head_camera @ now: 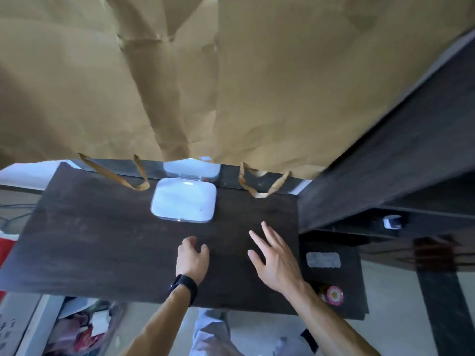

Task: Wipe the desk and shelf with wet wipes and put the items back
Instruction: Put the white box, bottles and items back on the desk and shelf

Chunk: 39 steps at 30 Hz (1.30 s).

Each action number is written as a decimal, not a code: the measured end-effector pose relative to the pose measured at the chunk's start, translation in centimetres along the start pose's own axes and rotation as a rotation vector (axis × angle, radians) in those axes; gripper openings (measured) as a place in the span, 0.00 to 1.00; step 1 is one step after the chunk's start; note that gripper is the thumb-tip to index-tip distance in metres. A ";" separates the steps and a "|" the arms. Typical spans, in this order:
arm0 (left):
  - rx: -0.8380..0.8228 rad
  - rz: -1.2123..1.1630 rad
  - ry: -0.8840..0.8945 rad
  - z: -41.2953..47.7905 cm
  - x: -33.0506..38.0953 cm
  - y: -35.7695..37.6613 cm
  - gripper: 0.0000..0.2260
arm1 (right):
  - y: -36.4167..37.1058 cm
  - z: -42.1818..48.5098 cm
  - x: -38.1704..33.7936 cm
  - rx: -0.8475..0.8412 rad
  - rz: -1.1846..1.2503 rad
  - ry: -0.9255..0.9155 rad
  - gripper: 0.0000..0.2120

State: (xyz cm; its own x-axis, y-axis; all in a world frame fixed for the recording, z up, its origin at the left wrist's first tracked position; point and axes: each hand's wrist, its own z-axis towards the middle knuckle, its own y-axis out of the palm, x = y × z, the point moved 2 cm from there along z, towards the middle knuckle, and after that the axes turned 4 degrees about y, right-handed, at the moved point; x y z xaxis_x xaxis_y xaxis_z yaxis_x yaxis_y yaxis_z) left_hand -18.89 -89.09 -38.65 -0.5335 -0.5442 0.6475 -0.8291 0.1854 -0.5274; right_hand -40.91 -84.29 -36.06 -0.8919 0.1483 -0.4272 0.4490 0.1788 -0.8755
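Observation:
A white wet-wipes box (183, 200) with a closed flip lid lies at the back middle of the dark wooden desk (90, 240). My left hand (192, 256), with a black watch on the wrist, hovers just in front of the box, fingers loosely curled, and I see nothing in it. My right hand (273, 258) is beside it to the right, fingers spread and straight above the desk top, holding nothing. The dark shelf unit (385, 160) rises at the desk's right end.
Creased brown paper (231, 73) with hanging tape strips covers the wall behind the desk. A grey rectangular piece (323, 260) and a pink-and-white round item (334, 295) lie on the desk's right part. A small white object (392, 222) sits in the shelf. Clutter lies below left.

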 end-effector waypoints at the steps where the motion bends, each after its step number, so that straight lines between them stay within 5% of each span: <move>1: -0.054 0.107 0.083 -1.3 0.2 1.7 0.18 | -0.9 -1.2 1.4 0.021 0.019 0.002 0.25; 8: -0.168 0.508 0.603 -9.8 6.4 14.7 0.17 | -7.5 -9.7 14.7 0.098 0.095 0.078 0.22; 15: -0.209 0.684 0.838 -16.9 14.6 25.6 0.25 | -13.2 -11.5 25.5 0.238 0.085 0.238 0.23; 21: -0.239 0.933 0.811 -17.6 19.0 30.0 0.35 | -17.2 -8.1 28.7 0.128 -0.012 0.312 0.35; 28: -0.226 1.059 0.619 -15.2 18.2 30.1 0.41 | -17.3 -5.0 29.9 0.044 -0.047 0.338 0.36; 35: -0.236 1.115 0.694 -14.7 18.4 29.7 0.42 | -16.1 -4.3 30.5 0.227 -0.060 0.306 0.30; 39: -0.271 1.050 0.658 -14.9 18.8 30.5 0.43 | -16.0 -5.2 30.9 0.255 0.000 0.235 0.18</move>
State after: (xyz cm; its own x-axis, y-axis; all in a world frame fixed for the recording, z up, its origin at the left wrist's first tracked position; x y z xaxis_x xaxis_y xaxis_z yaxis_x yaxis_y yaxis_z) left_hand -56.72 -81.46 -34.39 -0.8701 0.4593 0.1788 0.0758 0.4831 -0.8723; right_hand -75.39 -77.56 -34.07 -0.8419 0.3734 -0.3895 0.3950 -0.0654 -0.9164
